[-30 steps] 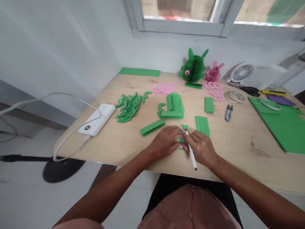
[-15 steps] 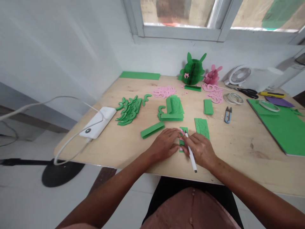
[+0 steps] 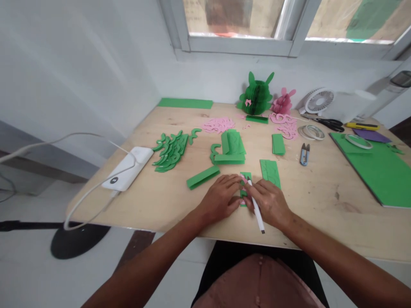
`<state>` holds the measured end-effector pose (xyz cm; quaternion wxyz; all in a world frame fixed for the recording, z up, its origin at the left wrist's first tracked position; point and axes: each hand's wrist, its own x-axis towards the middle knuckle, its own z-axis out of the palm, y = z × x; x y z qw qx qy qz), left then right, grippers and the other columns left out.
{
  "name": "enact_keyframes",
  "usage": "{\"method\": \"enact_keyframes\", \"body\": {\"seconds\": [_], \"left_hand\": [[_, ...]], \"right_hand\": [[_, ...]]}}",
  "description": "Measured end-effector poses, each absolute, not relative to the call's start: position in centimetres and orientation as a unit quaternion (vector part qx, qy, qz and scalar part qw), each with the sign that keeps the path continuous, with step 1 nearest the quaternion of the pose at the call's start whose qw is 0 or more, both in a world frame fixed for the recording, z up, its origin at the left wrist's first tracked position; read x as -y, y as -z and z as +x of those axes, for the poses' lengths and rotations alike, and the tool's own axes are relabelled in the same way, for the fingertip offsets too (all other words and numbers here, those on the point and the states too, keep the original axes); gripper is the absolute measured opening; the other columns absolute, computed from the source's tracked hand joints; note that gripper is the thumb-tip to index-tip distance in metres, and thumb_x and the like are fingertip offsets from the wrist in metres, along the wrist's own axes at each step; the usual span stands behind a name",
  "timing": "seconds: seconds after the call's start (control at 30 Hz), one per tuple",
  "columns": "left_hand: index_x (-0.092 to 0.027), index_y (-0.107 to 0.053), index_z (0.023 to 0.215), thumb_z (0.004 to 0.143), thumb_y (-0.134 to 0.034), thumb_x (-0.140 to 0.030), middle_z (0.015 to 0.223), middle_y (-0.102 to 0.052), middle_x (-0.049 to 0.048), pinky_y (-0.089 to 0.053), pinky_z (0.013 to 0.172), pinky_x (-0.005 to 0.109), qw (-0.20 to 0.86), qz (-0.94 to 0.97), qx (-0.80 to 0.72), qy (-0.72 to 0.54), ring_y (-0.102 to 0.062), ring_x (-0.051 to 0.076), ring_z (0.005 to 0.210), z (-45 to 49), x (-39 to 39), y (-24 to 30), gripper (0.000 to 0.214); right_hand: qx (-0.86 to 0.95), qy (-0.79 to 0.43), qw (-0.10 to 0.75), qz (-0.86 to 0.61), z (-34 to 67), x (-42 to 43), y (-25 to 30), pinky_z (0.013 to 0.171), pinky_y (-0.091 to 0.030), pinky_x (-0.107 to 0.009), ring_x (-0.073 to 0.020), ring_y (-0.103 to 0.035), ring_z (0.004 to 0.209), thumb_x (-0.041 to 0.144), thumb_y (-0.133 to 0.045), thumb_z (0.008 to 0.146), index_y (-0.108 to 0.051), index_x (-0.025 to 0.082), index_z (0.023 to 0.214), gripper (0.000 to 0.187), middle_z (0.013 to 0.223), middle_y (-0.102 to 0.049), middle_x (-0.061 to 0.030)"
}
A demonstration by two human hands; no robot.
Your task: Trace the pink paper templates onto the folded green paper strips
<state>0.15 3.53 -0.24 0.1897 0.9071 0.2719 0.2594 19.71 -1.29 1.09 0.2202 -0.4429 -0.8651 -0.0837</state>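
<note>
My right hand (image 3: pixel 269 201) grips a white pen (image 3: pixel 256 208), its tip resting on a small green paper strip (image 3: pixel 245 176) near the front edge of the wooden table (image 3: pixel 321 196). A pink cut-out lies on that strip, mostly hidden between my hands. My left hand (image 3: pixel 221 196) lies flat with fingers stretched out, pressing the strip's left side. Another green strip with drawn lines (image 3: pixel 270 167) lies just right of my hands. A folded green piece (image 3: pixel 203 176) lies to the left.
Farther back are a stack of folded green paper (image 3: pixel 231 147), green curved cut-outs (image 3: pixel 171 149), pink cut-outs (image 3: pixel 218 124), honeycomb paper figures in green (image 3: pixel 256 95) and pink (image 3: pixel 282 102), snips (image 3: pixel 304 153), tape rolls (image 3: pixel 311 131), scissors (image 3: pixel 330 123), a fan (image 3: pixel 317 100), a green sheet (image 3: pixel 379 169) and a white power bank (image 3: pixel 127 168).
Both hands stay on the small green strip with the pen. Only my head has shifted, sliding the scene slightly left and down.
</note>
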Motion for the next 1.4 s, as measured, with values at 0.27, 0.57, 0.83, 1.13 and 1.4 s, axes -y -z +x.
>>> {"method": "enact_keyframes", "body": {"seconds": [0.27, 0.57, 0.83, 1.13, 1.4], "left_hand": [[-0.018, -0.058, 0.111, 0.084, -0.056, -0.020, 0.134, -0.056, 0.0114, -0.037, 0.110, 0.047, 0.169, 0.911, -0.277, -0.254, -0.048, 0.025, 0.129, 0.1, -3.3, 0.4, 0.028], [-0.019, -0.057, 0.111, 0.084, -0.054, -0.019, 0.134, -0.056, 0.0101, -0.038, 0.109, 0.047, 0.170, 0.911, -0.282, -0.248, -0.048, 0.025, 0.129, 0.0, -3.2, 0.1, 0.027], [-0.017, -0.056, 0.114, 0.084, -0.053, -0.019, 0.136, -0.054, 0.0120, -0.037, 0.110, 0.049, 0.170, 0.915, -0.279, -0.237, -0.045, 0.026, 0.132, -0.1, -3.2, -0.2, 0.030], [-0.017, -0.055, 0.118, 0.085, -0.054, -0.019, 0.138, -0.053, 0.0122, -0.035, 0.112, 0.050, 0.176, 0.915, -0.279, -0.232, -0.043, 0.026, 0.133, -0.1, -3.2, -0.2, 0.033], [-0.017, -0.054, 0.119, 0.084, -0.054, -0.017, 0.139, -0.052, 0.0122, -0.035, 0.112, 0.049, 0.174, 0.917, -0.275, -0.232, -0.042, 0.025, 0.134, -0.1, -3.2, -0.1, 0.035]], "right_hand": [[0.782, -0.028, 0.350, -0.515, 20.2, 0.9, -2.2, 0.071, -0.053, -0.032, -0.0195, -0.065, 0.075, 0.027, -0.047, 0.095, -0.068, 0.018, 0.105, 0.025, 0.086, -0.072, -0.0087], [0.624, -0.282, 0.411, -0.602, 20.2, 1.2, -5.1, 0.073, -0.054, -0.032, -0.0171, -0.066, 0.074, 0.040, -0.042, 0.095, -0.070, 0.021, 0.104, 0.035, 0.081, -0.070, -0.0030], [0.568, -0.391, 0.421, -0.589, 19.3, 1.9, -3.6, 0.075, -0.054, -0.029, -0.0170, -0.069, 0.085, 0.036, -0.053, 0.090, -0.066, 0.021, 0.103, 0.023, 0.098, -0.072, -0.0041], [0.706, -0.244, 0.348, -0.566, 19.0, 3.0, -2.8, 0.084, -0.053, -0.029, -0.0170, -0.068, 0.096, 0.024, -0.048, 0.094, -0.061, 0.023, 0.116, 0.025, 0.108, -0.071, -0.0043], [0.743, -0.172, 0.341, -0.550, 18.9, 3.2, -2.7, 0.078, -0.056, -0.030, -0.0177, -0.070, 0.091, 0.021, -0.047, 0.093, -0.058, 0.021, 0.117, 0.026, 0.103, -0.072, -0.0059]]}}
